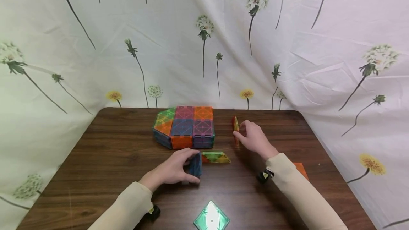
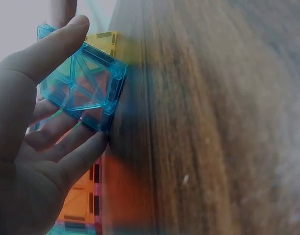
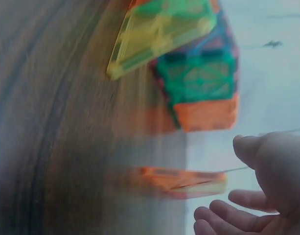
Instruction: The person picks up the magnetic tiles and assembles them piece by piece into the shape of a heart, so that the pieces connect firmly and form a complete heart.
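My left hand [image 1: 172,168] holds a translucent blue magnetic tile [image 1: 195,165] standing on edge, left of centre on the table. In the left wrist view, the thumb lies along one edge of that tile and the fingers spread behind it. Touching or close to the blue tile is a row of green, yellow and orange triangular tiles [image 1: 216,157]. My right hand [image 1: 254,138] is beside an upright orange and yellow tile piece [image 1: 236,130]. In the right wrist view, a gap shows between its loosely extended fingers [image 3: 233,215] and that piece [image 3: 189,182].
Behind the left hand sits a low multicoloured block of joined magnetic tiles [image 1: 183,127]. A light green square tile [image 1: 204,219] lies at the front, reflecting light. Partly behind the right sleeve is an orange tile [image 1: 301,169]. A flower-printed cloth [image 1: 179,45] hangs behind the wooden table [image 1: 105,152].
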Available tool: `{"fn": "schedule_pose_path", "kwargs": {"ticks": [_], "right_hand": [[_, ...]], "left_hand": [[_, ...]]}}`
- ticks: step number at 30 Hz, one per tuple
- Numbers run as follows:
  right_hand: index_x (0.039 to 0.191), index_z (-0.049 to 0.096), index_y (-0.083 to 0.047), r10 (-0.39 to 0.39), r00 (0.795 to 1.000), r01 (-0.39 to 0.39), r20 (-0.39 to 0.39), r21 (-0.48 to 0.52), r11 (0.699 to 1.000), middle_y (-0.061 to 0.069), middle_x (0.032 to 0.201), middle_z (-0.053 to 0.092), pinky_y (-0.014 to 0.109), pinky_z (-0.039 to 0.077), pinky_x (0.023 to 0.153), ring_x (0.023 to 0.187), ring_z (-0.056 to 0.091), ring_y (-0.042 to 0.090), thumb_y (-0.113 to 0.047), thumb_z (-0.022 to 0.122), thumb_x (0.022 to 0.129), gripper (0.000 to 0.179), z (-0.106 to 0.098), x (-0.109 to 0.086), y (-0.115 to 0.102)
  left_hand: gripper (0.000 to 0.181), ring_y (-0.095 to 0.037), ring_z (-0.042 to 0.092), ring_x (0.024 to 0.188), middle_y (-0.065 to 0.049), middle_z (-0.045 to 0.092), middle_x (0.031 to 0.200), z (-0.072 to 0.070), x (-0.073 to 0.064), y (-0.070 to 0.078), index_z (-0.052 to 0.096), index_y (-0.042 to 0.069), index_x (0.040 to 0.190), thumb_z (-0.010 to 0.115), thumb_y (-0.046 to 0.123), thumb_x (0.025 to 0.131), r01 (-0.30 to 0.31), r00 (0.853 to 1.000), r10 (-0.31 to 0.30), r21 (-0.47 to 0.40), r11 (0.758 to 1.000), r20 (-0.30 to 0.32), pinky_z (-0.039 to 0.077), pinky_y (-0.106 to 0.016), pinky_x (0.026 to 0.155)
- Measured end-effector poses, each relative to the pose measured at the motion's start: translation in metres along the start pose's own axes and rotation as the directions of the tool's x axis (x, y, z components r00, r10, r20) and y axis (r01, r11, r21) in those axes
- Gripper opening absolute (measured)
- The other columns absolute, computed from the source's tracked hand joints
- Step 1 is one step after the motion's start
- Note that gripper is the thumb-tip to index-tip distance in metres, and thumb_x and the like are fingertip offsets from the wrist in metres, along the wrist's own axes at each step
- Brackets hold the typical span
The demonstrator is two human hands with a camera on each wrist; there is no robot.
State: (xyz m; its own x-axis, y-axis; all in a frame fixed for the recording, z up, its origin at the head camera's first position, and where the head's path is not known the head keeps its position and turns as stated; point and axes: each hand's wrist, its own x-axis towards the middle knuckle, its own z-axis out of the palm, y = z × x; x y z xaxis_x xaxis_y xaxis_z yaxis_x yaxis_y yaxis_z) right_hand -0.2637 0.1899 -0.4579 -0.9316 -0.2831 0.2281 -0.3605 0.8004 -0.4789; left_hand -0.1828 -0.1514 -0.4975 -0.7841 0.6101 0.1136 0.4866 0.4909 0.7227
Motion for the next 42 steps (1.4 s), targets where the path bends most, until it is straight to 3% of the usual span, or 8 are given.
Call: {"fn": "schedule_pose_path", "kwargs": {"ticks": [2, 5, 10, 15, 19, 30, 42], "right_hand": [[0.128, 0.060, 0.001, 0.053, 0.998, -0.052, 0.029, -0.004, 0.999, 0.018, 0.115, 0.069, 0.048, 0.058, 0.086, 0.100, 0.068, 0.030, -0.041, 0.068, 0.103, 0.050, 0.004, 0.007, 0.005], [0.128, 0.059, 0.003, 0.101, 0.994, -0.100, 0.050, -0.025, 0.995, 0.016, 0.102, 0.069, 0.043, 0.056, 0.075, 0.084, 0.065, 0.025, -0.045, 0.068, 0.102, 0.055, 0.008, 0.016, 0.009], [0.112, 0.062, 0.000, 0.142, 0.989, -0.140, 0.045, -0.045, 0.989, 0.008, 0.077, 0.063, 0.034, 0.048, 0.057, 0.062, 0.057, 0.019, -0.045, 0.069, 0.101, 0.046, 0.017, 0.024, 0.010], [0.093, 0.063, -0.003, 0.176, 0.984, -0.175, -0.005, -0.094, 0.980, 0.009, 0.076, 0.062, 0.034, 0.048, 0.055, 0.062, 0.058, 0.021, -0.030, 0.066, 0.103, 0.029, 0.023, 0.025, 0.011], [0.094, 0.067, -0.005, 0.197, 0.980, -0.200, -0.039, -0.123, 0.972, 0.010, 0.082, 0.067, 0.037, 0.050, 0.056, 0.065, 0.060, 0.023, -0.023, 0.064, 0.103, 0.021, 0.022, 0.022, 0.013], [0.097, 0.073, -0.013, 0.107, 0.994, -0.112, -0.031, -0.244, 0.963, 0.006, 0.085, 0.072, 0.043, 0.050, 0.057, 0.068, 0.063, 0.022, -0.024, 0.074, 0.099, 0.012, 0.006, -0.006, 0.023], [0.097, 0.076, -0.013, -0.093, 0.995, 0.096, 0.024, -0.195, 0.976, -0.007, 0.080, 0.069, 0.036, 0.049, 0.062, 0.066, 0.056, 0.011, -0.017, 0.079, 0.096, 0.005, -0.019, -0.046, 0.045]], "left_hand": [[0.088, -0.022, 0.059, 0.129, -0.004, 0.059, 0.136, 0.000, 0.000, -0.001, 0.051, 0.008, 0.151, 0.093, 0.041, 0.081, 0.007, 1.000, -0.007, -0.015, 1.000, -0.001, 0.055, -0.041, 0.104], [0.088, -0.023, 0.059, 0.130, -0.005, 0.059, 0.137, 0.000, 0.000, -0.001, 0.051, 0.007, 0.151, 0.092, 0.040, 0.081, 0.008, 1.000, -0.008, -0.023, 1.000, -0.001, 0.054, -0.041, 0.104], [0.086, -0.023, 0.058, 0.129, -0.005, 0.059, 0.136, 0.001, 0.000, 0.000, 0.051, 0.006, 0.150, 0.092, 0.039, 0.082, 0.017, 1.000, -0.017, -0.038, 0.999, 0.008, 0.054, -0.042, 0.104], [0.084, -0.023, 0.058, 0.128, -0.004, 0.059, 0.135, 0.003, -0.001, -0.001, 0.052, 0.006, 0.149, 0.092, 0.037, 0.083, 0.026, 0.999, -0.024, -0.060, 0.998, 0.024, 0.054, -0.042, 0.104], [0.084, -0.024, 0.058, 0.129, -0.005, 0.059, 0.134, 0.004, -0.001, -0.001, 0.052, 0.005, 0.149, 0.092, 0.037, 0.083, 0.026, 0.999, -0.025, -0.056, 0.998, 0.024, 0.054, -0.042, 0.104], [0.084, -0.026, 0.057, 0.131, -0.007, 0.058, 0.138, 0.005, -0.004, -0.002, 0.053, 0.006, 0.148, 0.092, 0.039, 0.082, 0.039, 0.999, -0.038, -0.066, 0.997, 0.016, 0.055, -0.043, 0.103], [0.081, -0.027, 0.059, 0.127, -0.006, 0.058, 0.131, 0.008, -0.003, 0.002, 0.054, 0.004, 0.145, 0.093, 0.036, 0.081, 0.021, 0.998, -0.023, -0.047, 0.999, -0.050, 0.058, -0.040, 0.098]]}}
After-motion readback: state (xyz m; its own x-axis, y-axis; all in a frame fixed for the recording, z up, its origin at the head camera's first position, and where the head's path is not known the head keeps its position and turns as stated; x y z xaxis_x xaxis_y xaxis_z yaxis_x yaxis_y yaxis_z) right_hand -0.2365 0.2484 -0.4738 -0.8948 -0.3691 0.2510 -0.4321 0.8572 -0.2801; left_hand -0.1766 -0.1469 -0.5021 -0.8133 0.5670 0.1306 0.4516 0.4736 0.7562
